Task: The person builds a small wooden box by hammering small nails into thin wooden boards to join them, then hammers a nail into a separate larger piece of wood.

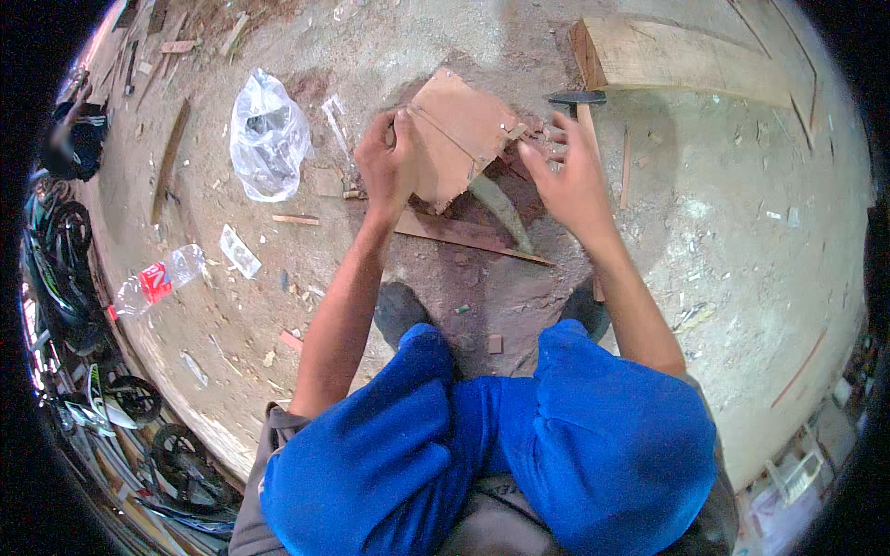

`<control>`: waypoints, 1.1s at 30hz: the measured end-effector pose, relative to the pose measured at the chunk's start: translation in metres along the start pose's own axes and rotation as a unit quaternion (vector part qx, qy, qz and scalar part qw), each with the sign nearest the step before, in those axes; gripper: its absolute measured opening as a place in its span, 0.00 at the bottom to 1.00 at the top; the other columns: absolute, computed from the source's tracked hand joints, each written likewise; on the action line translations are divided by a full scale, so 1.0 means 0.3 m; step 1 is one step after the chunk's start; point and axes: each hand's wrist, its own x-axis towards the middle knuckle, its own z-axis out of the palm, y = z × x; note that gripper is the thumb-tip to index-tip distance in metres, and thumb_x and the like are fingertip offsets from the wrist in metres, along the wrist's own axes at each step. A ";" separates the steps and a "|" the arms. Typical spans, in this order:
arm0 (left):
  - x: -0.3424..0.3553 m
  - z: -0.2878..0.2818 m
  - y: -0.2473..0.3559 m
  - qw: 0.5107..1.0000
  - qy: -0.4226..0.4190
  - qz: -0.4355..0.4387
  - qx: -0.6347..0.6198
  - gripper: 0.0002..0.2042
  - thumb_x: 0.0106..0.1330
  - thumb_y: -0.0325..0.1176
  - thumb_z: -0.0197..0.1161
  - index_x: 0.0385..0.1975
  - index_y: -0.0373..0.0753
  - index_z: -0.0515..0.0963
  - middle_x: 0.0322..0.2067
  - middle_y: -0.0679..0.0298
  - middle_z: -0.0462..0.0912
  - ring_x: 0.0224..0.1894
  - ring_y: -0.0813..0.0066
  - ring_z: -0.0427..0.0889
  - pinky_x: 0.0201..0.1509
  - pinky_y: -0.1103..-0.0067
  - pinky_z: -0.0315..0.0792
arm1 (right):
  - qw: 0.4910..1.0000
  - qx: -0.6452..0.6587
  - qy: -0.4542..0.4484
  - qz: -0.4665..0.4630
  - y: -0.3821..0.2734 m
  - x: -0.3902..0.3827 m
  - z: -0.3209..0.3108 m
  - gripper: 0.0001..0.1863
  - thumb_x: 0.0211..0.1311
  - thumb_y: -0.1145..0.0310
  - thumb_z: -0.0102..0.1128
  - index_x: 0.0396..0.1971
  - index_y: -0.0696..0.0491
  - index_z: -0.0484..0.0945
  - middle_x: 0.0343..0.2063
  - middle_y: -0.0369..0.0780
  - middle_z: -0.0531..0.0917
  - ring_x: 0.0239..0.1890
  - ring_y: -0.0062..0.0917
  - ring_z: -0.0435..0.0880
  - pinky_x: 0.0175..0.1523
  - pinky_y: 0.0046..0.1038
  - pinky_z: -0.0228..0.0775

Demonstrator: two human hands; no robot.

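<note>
A flat, squarish piece of brown board (464, 116) is held up over the dirt floor, with a thin dark line running across it and a rough lower edge. My left hand (385, 162) grips its left side, thumb on the face. Beside the board's right corner is my right hand (565, 171), its fingers apart; whether the thumb touches the corner I cannot tell. A hammer (577, 96) lies just beyond the right hand, which hides part of its wooden handle. Under the board, a pale curved strip (501, 208) lies near a thin wooden slat (473, 243).
A thick timber beam (686, 60) lies at the far right. Left of my hands are a clear plastic bag (267, 134) and a crumpled plastic bottle (158, 280). Wood scraps and litter dot the floor. Small bikes (69, 269) stand along the left edge, with a person (79, 139) beyond.
</note>
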 end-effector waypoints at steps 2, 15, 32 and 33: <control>-0.007 0.027 0.002 1.000 -0.017 -0.015 -0.017 0.13 0.73 0.39 0.61 0.43 0.34 0.84 0.31 0.53 0.87 0.35 0.70 0.85 0.42 0.73 0.76 | 0.905 0.309 -0.158 0.245 0.013 0.041 0.071 0.23 0.69 0.63 0.66 0.54 0.66 0.77 0.42 0.47 0.87 0.43 0.34 0.86 0.53 0.33 0.78; 0.002 0.012 0.034 0.998 0.005 0.029 0.052 0.14 0.74 0.38 0.60 0.41 0.31 0.84 0.28 0.48 0.85 0.30 0.62 0.86 0.37 0.68 0.75 | 0.693 0.575 -0.089 0.426 -0.007 0.015 0.102 0.12 0.62 0.74 0.73 0.44 0.62 0.86 0.34 0.37 0.87 0.30 0.17 0.82 0.38 0.20 0.75; 0.109 -0.037 0.035 0.993 -0.092 -0.056 0.045 0.21 0.76 0.42 0.58 0.29 0.27 0.75 0.21 0.68 0.75 0.28 0.80 0.67 0.32 0.74 0.66 | 0.832 0.461 -0.015 0.308 -0.077 0.036 0.132 0.14 0.60 0.72 0.74 0.43 0.60 0.82 0.36 0.40 0.88 0.35 0.20 0.85 0.41 0.23 0.79; 0.106 -0.036 0.041 0.993 -0.088 -0.047 0.060 0.21 0.76 0.43 0.58 0.29 0.27 0.75 0.21 0.68 0.74 0.28 0.80 0.67 0.32 0.74 0.66 | 0.832 0.461 -0.016 0.308 -0.070 0.040 0.120 0.14 0.60 0.72 0.74 0.43 0.60 0.82 0.36 0.40 0.88 0.35 0.20 0.85 0.41 0.23 0.79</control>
